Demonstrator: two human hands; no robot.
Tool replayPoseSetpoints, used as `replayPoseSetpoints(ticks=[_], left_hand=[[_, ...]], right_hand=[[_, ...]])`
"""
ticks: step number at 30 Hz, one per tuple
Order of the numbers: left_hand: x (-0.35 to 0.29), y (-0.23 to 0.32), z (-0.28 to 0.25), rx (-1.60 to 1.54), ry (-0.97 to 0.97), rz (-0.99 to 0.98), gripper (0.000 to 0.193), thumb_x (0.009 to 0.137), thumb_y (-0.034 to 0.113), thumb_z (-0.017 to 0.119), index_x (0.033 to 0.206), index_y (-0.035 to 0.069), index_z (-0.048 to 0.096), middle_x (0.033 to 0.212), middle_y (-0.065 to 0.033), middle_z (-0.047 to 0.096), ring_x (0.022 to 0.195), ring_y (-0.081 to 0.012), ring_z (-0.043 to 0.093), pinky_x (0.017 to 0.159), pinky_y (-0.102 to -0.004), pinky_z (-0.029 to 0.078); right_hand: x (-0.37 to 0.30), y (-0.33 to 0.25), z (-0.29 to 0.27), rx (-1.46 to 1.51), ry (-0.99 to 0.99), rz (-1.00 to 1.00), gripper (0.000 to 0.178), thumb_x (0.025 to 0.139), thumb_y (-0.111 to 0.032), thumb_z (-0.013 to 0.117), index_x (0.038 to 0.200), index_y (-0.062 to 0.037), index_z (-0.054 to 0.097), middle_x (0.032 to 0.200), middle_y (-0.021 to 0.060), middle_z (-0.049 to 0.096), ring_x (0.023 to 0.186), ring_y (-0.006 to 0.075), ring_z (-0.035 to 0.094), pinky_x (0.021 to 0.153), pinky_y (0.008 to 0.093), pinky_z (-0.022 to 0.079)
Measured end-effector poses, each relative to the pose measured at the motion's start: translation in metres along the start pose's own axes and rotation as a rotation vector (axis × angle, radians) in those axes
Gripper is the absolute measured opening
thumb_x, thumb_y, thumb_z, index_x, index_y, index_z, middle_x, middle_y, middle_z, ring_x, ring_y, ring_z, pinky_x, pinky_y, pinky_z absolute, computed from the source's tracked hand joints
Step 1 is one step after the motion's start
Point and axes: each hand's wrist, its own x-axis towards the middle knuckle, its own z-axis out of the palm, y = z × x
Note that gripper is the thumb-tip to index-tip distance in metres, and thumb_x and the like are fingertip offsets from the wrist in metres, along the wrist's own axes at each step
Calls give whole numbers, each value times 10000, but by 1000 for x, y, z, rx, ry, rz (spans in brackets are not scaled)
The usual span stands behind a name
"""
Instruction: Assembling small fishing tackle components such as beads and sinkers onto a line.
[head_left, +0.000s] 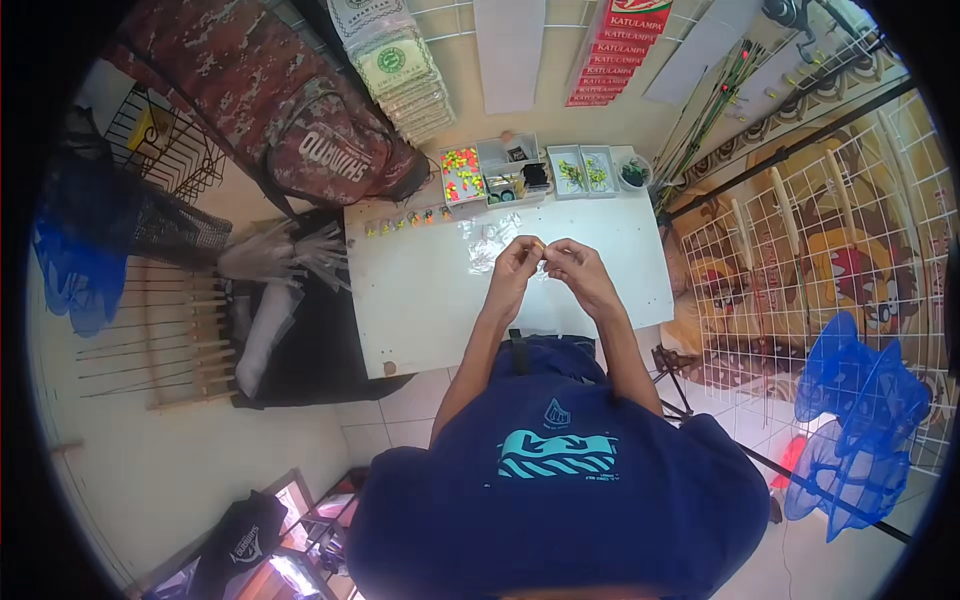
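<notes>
Above the middle of the white table [430,300], my left hand [511,275] and my right hand [584,277] meet at the fingertips. Both are closed in a pinch on a small orange-yellow piece [540,244], too small to name and partly covered by the fingers. Just beyond my left hand, several small clear plastic bags [490,238] lie loose on the tabletop. Farther left, a row of little packets with coloured pieces inside [408,222] runs along the table.
At the back stand a tray of pink and yellow pieces [462,174], a compartment box [513,190], two boxes of greenish pieces [582,170] and a round tub [634,174]. A camouflage bag [320,140] leans at the left; blue nets [860,400] hang from a right-hand grid.
</notes>
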Motion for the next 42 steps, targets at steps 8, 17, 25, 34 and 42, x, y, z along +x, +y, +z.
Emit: replayPoseSetpoints(ticks=[8, 17, 25, 34, 42], left_hand=[[2, 5, 3, -83, -52, -36, 122, 950, 219, 588, 985, 103, 571, 898, 51, 526, 823, -36, 465, 704, -211, 370], [6, 6, 3, 0, 15, 33, 126, 938, 184, 606, 987, 68, 592, 854, 41, 554, 778, -36, 478, 670, -203, 371], [6, 7, 5, 19, 89, 89, 124, 935, 136, 605, 993, 26, 613, 937, -18, 626, 870, -80, 567, 787, -235, 442], [4, 6, 4, 58, 72, 105, 128, 925, 119, 616, 992, 12, 637, 975, -48, 647, 880, -87, 576, 827, -251, 469], [2, 7, 14, 55, 163, 133, 156, 913, 107, 627, 991, -20, 676, 1014, -108, 671, 906, -114, 610, 867, -266, 477]], right_hand=[[8, 7, -7, 467, -154, 253, 149, 885, -127, 666, 993, -45, 605, 852, 14, 604, 788, 103, 580, 773, 261, 497], [5, 1, 8, 183, 26, 23, 158, 872, -125, 679, 971, -4, 654, 832, 28, 644, 762, 85, 570, 724, 230, 464], [6, -1, 14, -71, 125, -173, 161, 886, -135, 657, 929, 20, 650, 838, 56, 674, 746, 83, 582, 696, 225, 459], [2, 7, 12, 281, 59, 3, 97, 895, -110, 639, 925, -19, 620, 856, 32, 638, 763, 85, 556, 756, 241, 462], [5, 12, 12, -330, 254, -342, 115, 860, -86, 674, 892, 15, 629, 812, 42, 662, 676, 63, 564, 621, 222, 462]])
